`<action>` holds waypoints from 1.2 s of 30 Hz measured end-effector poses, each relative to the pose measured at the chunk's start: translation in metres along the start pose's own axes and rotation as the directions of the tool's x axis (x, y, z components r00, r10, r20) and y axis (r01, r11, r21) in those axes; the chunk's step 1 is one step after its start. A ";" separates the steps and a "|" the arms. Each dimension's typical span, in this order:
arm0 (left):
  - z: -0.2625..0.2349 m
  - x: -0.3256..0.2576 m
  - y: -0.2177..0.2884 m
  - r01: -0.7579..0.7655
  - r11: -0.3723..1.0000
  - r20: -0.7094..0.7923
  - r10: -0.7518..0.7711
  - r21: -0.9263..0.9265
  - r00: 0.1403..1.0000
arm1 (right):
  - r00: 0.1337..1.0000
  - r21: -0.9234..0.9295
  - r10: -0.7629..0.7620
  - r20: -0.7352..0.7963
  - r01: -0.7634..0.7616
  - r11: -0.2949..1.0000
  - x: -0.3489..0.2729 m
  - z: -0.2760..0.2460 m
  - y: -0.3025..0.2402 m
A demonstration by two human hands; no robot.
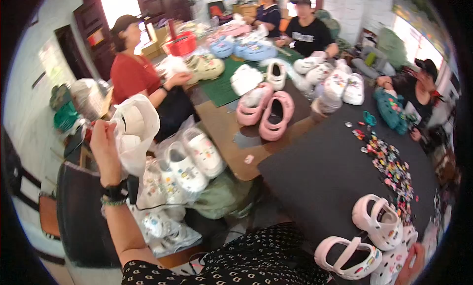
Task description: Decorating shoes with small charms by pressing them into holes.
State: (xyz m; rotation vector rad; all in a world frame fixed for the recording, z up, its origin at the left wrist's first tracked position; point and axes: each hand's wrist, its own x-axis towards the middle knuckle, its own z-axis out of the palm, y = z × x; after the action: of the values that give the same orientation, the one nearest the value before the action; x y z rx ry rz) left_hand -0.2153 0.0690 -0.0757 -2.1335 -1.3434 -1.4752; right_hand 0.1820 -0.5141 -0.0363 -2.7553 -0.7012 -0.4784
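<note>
My left hand (104,149) is raised at the left, its fingers closed on the rim of a translucent plastic bag (152,118). White shoes show inside the bag. At the lower right edge, my right hand (414,263) is partly in view beside a white clog with coloured charms (391,265); its fingers are hard to make out. Close by on the black table stand two pale pink strapped clogs (377,221). Below my left hand, several charm-covered white clogs (187,172) sit in clear plastic bags.
A heap of small colourful charms (389,167) spreads over the black table (305,172). Pink clogs (276,115) stand on the brown table, with more clogs behind. A person in a red shirt (135,73) sits at the left; other people sit at the far side and right. A black chair (84,216) stands at the left.
</note>
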 end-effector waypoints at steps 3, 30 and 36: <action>0.036 0.012 0.079 -0.098 0.953 0.026 0.110 -0.287 0.994 | 0.958 0.172 -0.287 0.020 0.279 0.945 0.012 0.001 -0.021; 0.017 -0.059 0.381 -0.461 -0.221 -0.460 0.728 -0.859 0.508 | 0.578 -0.156 -0.631 -0.518 0.661 0.734 0.039 0.000 -0.074; 0.013 -0.033 0.388 -0.788 0.005 -0.504 0.766 -0.616 0.399 | 0.567 -0.381 -0.429 -0.703 0.208 0.901 0.062 -0.049 0.052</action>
State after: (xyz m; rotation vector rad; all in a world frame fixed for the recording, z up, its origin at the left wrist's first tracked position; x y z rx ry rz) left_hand 0.0911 -0.1576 0.0066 -2.4804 0.9159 -1.5581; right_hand 0.2474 -0.5482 0.0230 -2.2102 -0.9278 -1.8255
